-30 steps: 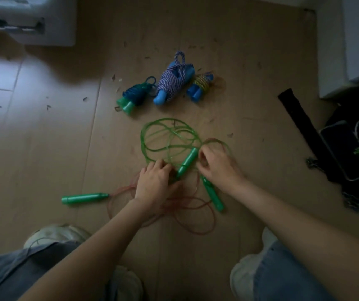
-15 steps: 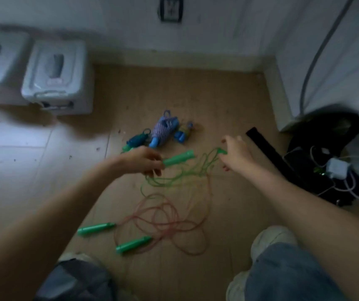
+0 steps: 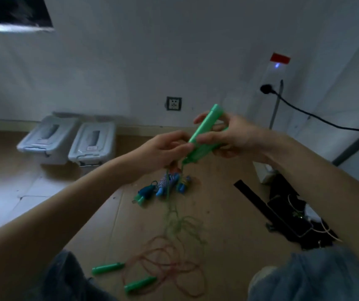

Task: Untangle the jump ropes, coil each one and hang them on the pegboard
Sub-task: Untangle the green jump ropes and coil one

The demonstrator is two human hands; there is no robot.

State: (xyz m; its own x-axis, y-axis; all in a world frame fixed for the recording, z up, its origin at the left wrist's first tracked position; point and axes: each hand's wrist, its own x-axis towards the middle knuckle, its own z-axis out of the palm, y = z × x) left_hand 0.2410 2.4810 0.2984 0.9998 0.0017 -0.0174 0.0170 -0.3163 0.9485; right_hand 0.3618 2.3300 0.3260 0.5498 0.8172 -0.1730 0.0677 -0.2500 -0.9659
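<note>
My right hand (image 3: 233, 136) grips the two green handles (image 3: 204, 131) of the green jump rope, held together and raised in front of me. My left hand (image 3: 165, 148) pinches the lower end of those handles, where the green cord (image 3: 174, 216) hangs down to a loose heap on the floor. A red jump rope (image 3: 165, 263) lies tangled on the floor with its two green handles (image 3: 107, 268) beside my knee. Three coiled ropes (image 3: 165, 183) with blue and green handles lie further off. No pegboard is in view.
Two grey lidded bins (image 3: 70, 140) stand against the white wall. A wall socket (image 3: 173, 103) is above the floor. A black bag with cables and a black strap (image 3: 287, 216) lies at the right. A black power cord (image 3: 317, 118) runs along the right wall.
Both hands rose from the floor with the green rope. The two green handles came together into my right hand, my left hand moved to their lower end, and my view tilted up to the wall.
</note>
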